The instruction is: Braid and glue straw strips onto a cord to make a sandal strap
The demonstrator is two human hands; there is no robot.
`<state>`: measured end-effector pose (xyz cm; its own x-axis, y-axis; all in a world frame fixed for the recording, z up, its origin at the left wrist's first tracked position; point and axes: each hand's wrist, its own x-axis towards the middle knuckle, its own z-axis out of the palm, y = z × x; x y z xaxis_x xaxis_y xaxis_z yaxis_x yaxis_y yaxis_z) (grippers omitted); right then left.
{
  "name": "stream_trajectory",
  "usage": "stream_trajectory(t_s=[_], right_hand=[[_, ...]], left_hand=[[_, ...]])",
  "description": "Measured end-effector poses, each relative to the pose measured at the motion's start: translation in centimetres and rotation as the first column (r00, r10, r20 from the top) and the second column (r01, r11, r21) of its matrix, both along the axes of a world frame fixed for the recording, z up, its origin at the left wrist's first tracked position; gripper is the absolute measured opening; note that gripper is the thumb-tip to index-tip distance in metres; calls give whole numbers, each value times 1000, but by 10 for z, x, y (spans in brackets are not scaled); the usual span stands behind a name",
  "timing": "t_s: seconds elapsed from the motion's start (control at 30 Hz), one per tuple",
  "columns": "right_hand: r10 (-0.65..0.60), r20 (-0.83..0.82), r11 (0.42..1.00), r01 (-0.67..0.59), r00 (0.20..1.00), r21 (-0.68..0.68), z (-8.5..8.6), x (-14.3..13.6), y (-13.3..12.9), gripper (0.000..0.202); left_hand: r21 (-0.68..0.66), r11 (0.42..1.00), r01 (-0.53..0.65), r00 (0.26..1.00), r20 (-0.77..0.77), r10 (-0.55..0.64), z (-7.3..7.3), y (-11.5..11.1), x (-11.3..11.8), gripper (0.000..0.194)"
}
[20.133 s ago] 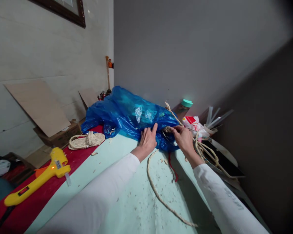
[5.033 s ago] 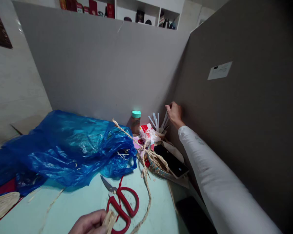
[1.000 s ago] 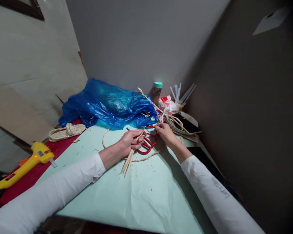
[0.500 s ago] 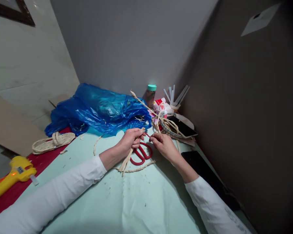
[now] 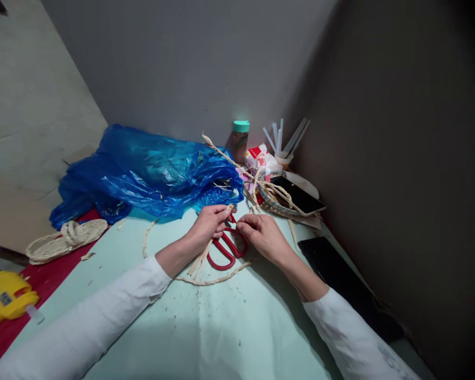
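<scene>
My left hand (image 5: 206, 226) is closed around a bundle of pale raffia strands (image 5: 199, 262); the loose ends hang below the fist and a short tip sticks out above the thumb. Close by on the right, my right hand (image 5: 264, 233) pinches the end of a thin red string (image 5: 233, 218) that runs to the raffia tip. Beneath both hands lie scissors with red handles (image 5: 220, 264), their blades hidden. A thin braided raffia cord (image 5: 214, 282) curves on the pale green sheet (image 5: 229, 327) around them.
Behind the hands are a blue plastic bag (image 5: 150, 169), a jar with a green lid (image 5: 240, 132), a basket of raffia (image 5: 275, 203) and white sticks in a cup (image 5: 284, 158). A woven raffia piece (image 5: 67, 240) and yellow glue gun (image 5: 8, 301) lie left; a black tablet (image 5: 328, 264) lies right.
My right hand has come slightly nearer the left, and less red string shows between them. The view has shifted a little; the raffia stays in my left hand.
</scene>
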<state>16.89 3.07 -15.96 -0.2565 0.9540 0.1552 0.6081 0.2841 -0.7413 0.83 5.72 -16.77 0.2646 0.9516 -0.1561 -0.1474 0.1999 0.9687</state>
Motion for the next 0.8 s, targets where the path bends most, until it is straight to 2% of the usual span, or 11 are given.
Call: stream_trajectory(t_s=[0.2, 0.33, 0.47, 0.57, 0.67, 0.8], right_hand=[[-68, 15, 997, 67, 998, 43, 7, 2, 0, 23], [-39, 85, 996, 32, 996, 79, 9, -1, -2, 23], [-21, 137, 994, 5, 990, 113, 10, -5, -3, 23], [-36, 169, 989, 11, 985, 146, 9, -9, -1, 22], [-54, 241, 981, 7, 969, 195, 8, -13, 2, 19], [-93, 334, 967, 5, 938, 256, 5, -15, 9, 17]], left_hand=[[59, 998, 18, 994, -110, -11, -3, 4, -2, 16], [107, 994, -28, 988, -146, 44, -7, 4, 0, 20], [316, 948, -44, 951, -276, 136, -9, 2, 2, 9], [426, 904, -27, 909, -366, 200, -8, -1, 2, 14], [435, 900, -7, 881, -423, 211, -7, -5, 1, 22], [398, 918, 2, 888, -423, 181, -9, -4, 0, 25]])
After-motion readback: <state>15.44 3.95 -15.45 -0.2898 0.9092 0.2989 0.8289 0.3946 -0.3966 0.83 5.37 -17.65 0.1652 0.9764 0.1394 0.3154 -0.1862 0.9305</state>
